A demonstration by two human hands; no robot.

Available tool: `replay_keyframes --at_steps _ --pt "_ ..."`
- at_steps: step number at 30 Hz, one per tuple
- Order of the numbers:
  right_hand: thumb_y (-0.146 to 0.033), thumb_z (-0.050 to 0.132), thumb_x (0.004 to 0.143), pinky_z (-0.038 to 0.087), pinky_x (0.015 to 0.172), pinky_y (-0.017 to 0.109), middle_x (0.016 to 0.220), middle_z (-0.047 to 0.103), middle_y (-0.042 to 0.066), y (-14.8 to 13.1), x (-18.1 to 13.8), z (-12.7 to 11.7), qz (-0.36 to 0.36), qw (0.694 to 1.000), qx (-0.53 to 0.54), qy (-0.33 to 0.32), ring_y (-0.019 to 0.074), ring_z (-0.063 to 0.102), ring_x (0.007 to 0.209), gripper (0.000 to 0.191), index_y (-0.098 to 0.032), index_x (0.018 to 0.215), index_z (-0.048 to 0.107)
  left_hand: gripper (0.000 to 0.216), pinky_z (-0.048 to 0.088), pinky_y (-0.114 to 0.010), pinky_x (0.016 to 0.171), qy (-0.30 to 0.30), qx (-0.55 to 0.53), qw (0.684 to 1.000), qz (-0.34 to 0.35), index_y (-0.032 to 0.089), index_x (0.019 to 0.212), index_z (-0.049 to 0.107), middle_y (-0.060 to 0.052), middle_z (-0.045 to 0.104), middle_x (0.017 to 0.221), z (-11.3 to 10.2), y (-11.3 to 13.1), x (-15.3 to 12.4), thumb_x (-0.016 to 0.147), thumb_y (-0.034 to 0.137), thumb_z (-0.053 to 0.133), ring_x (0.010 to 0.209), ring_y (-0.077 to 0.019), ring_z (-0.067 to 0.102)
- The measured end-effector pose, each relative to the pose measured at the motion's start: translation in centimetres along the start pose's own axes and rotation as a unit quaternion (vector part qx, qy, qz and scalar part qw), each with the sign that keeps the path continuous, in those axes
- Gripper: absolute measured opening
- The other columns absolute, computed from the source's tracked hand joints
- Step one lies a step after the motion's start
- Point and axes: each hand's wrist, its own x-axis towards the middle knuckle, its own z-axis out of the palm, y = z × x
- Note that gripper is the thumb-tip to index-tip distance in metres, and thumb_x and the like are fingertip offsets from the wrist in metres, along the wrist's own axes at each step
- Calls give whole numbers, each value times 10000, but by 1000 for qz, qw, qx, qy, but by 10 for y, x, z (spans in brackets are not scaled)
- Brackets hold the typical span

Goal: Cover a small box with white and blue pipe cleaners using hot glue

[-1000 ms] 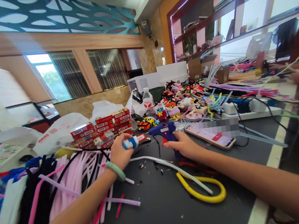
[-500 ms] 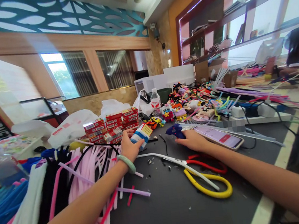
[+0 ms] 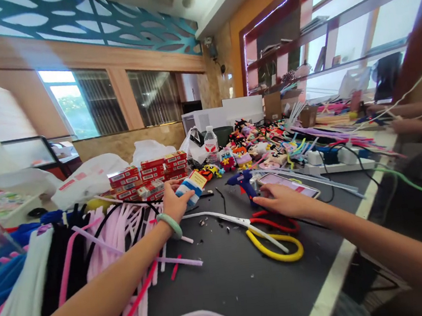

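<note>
My left hand [image 3: 176, 201], with a pale green bangle on its wrist, is closed around a small blue-and-white fuzzy piece [image 3: 189, 189] with a yellow printed panel at its top. My right hand [image 3: 279, 198] is open, fingers stretched toward the dark blue glue gun [image 3: 245, 180], which has a red trigger. The glue gun lies on the dark table just left of those fingertips; whether they touch it I cannot tell. Behind the right hand a phone [image 3: 295, 184] lies partly covered. Scissors [image 3: 275, 245] with one yellow and one red handle rest between my arms, beside a white stem.
Red boxes [image 3: 151, 173] are stacked behind my left hand. Bundles of fuzzy stems [image 3: 51, 265] fill the left side. Several small plush-like figures [image 3: 248, 145] are heaped at the back, near a plastic bottle [image 3: 211, 142]. A power strip [image 3: 350, 164] stands at the right; another person's hand [image 3: 403, 124] is beyond.
My right hand has let go of the glue gun and drawn back a little to the right. My left hand keeps hold of the blue-and-white piece. The view has shifted slightly.
</note>
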Motion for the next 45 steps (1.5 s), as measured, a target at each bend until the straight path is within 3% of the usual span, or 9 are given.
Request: replay_keyframes --at_steps 3,7,12,16,19,31,45 --pt "-516 531 857 424 948 344 1287 592 182 3 -26 -2 3 1000 -12 6 305 547 1178 582 -89 1251 561 471 490 -348 767 1 -2 1000 2 202 934 440 33 481 830 0 0 1 570 173 737 799 -157 547" --pt "-450 509 889 418 963 335 1284 597 181 5 -37 2 10 1000 -29 2 285 559 1170 487 -88 1204 598 464 493 -347 749 -1 -6 1000 10 200 915 453 33 489 818 0 1 1 554 182 745 788 -162 544" --pt "-396 501 922 440 924 337 1178 649 188 7 -17 6 38 998 -55 10 264 601 1091 416 -74 1163 608 461 500 -338 740 1 -12 1000 12 199 920 456 31 492 824 0 0 1 558 169 740 811 -166 555" --pt "-438 499 936 497 837 398 1010 678 97 2 1 5 71 994 -77 -4 212 644 930 352 -125 1019 638 458 497 -332 752 -5 -14 1000 13 201 905 452 35 493 821 1 0 0 552 151 738 826 -165 560" --pt "-412 540 925 524 797 397 1045 653 55 -6 11 3 83 993 -83 -17 186 642 892 301 -152 1057 617 451 489 -327 746 -10 -13 1000 12 203 908 449 39 490 815 0 1 -1 561 168 736 811 -162 560" --pt "-354 561 921 535 796 399 1141 619 68 -23 34 9 110 990 -71 -56 205 630 941 293 -166 1145 587 432 460 -302 747 -3 -16 1000 2 206 882 452 48 489 786 1 11 -10 551 97 708 776 -142 535" --pt "-334 572 917 526 821 426 1188 596 80 -24 46 27 120 991 -60 -6 214 618 985 316 -171 1187 562 426 477 -290 744 -8 -57 998 -29 203 829 454 36 484 817 3 14 -11 510 98 716 847 -156 537"
